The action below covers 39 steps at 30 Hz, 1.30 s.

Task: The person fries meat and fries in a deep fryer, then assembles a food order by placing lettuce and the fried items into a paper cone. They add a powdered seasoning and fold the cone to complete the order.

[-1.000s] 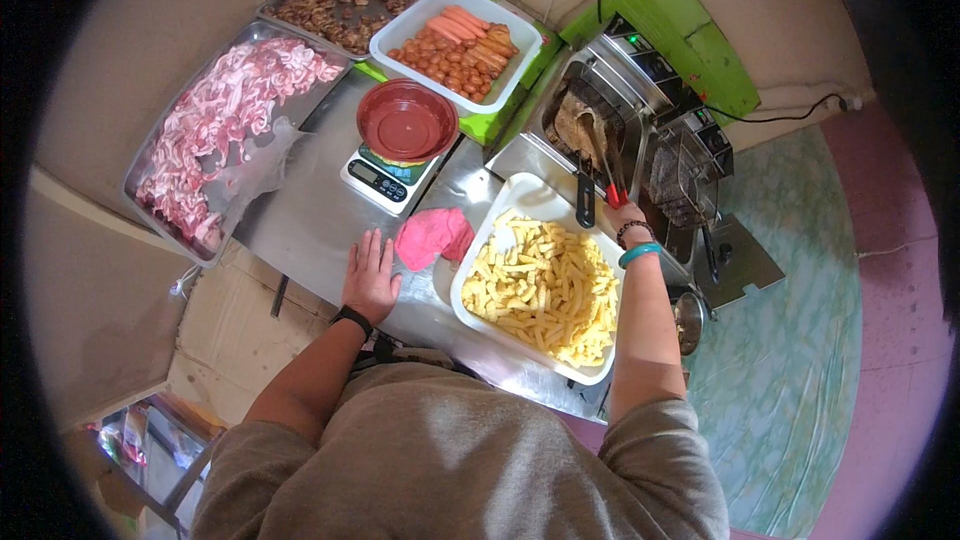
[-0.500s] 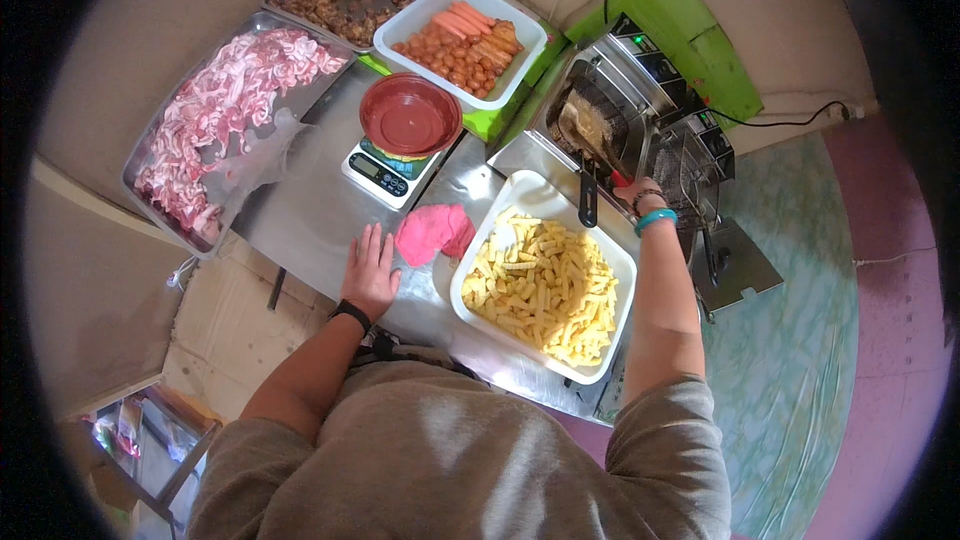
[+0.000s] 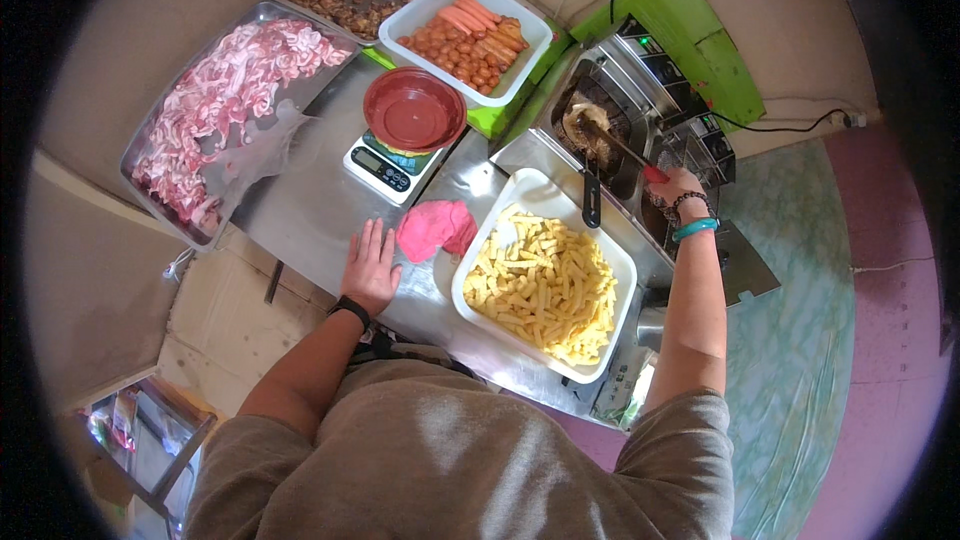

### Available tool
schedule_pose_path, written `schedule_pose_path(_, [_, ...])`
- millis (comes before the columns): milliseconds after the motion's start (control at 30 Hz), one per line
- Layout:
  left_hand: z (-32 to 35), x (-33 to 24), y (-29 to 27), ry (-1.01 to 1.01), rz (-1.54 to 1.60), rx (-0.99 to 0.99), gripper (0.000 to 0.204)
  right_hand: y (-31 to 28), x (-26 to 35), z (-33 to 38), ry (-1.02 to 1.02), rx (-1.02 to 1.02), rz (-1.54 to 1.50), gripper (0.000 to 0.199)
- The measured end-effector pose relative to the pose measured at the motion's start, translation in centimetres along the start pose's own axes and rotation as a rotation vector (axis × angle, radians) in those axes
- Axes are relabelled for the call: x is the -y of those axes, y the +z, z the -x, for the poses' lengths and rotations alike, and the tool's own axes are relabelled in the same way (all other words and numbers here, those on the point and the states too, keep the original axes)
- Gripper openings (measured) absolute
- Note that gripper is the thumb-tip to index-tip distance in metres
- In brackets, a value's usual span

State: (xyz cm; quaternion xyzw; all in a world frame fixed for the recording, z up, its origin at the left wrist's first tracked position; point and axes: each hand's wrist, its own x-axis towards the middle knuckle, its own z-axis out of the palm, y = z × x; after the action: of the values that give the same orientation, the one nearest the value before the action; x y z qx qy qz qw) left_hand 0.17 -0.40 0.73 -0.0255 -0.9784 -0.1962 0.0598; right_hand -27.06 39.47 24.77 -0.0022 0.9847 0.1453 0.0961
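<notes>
Right hand [image 3: 678,186] has shifted from the tray's far corner out over the fryer [image 3: 610,130], fist closed on a red-handled skimmer [image 3: 612,140] whose head sits in the oil basket. Left hand [image 3: 371,265] unchanged: flat, fingers spread, pressed on the steel counter [image 3: 310,210], just beside a pink cloth [image 3: 437,228]. Fries tray [image 3: 545,280] between the arms. Scale with red bowl [image 3: 413,108] beyond.

looks like a small food stall kitchen: steel worktop [image 3: 320,210], deep fryer [image 3: 610,120], trays of raw meat [image 3: 215,105], tub of cut fries [image 3: 545,285].
</notes>
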Motion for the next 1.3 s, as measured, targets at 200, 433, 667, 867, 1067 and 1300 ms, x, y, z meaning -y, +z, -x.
schedule_pose_path(200, [0.1,0.1,-0.2,-0.001,-0.003,0.001,0.061,-1.1,-0.7,1.1,-0.059,-0.092,-0.036,0.044])
schedule_pose_path(433, [-0.1,0.0,-0.1,-0.001,0.002,0.004,0.061,-2.4,-3.7,0.4,-0.015,0.053,-0.239,0.032])
schedule_pose_path(667, [-0.2,-0.2,-0.3,-0.003,0.024,-0.014,0.062,0.1,-1.8,-2.8,-0.128,0.109,-0.065,0.035])
schedule_pose_path(867, [-0.2,0.1,0.0,0.005,0.007,-0.043,0.06,3.2,0.8,-2.9,-0.113,-0.161,0.044,0.037])
schedule_pose_path(1067, [0.0,-0.2,-0.1,-0.011,0.037,-0.059,0.06,1.7,-0.2,-2.9,0.038,-0.118,-0.079,0.034])
schedule_pose_path(1300, [-0.2,-0.1,-0.1,-0.005,0.039,-0.06,0.06,7.3,-0.1,-6.3,0.125,-0.076,-0.056,0.04])
